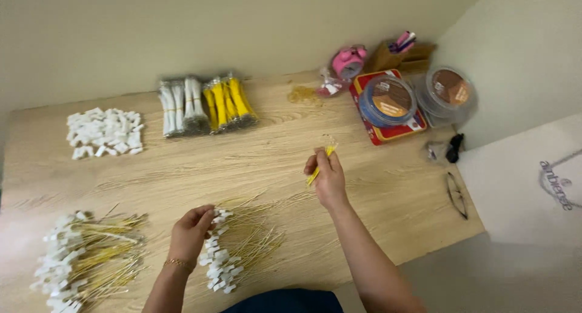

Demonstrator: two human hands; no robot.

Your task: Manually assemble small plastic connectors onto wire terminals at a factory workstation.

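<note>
My right hand [328,177] is raised over the middle of the wooden table [376,179] and pinches a thin yellow tie [320,163] between thumb and fingers. Lower and to the left, my left hand [191,229] rests with its fingertips on a loose pile of gold wires with white tags [233,249]. A gold bracelet sits on that wrist.
A second heap of tagged wires [82,261] lies at the near left. White tags [104,133] and bundled white and yellow ties [206,105] lie at the back. Two round lidded tubs [388,100], a red box, a pink clock [348,60], rubber bands [301,94] and eyeglasses [456,194] are at right.
</note>
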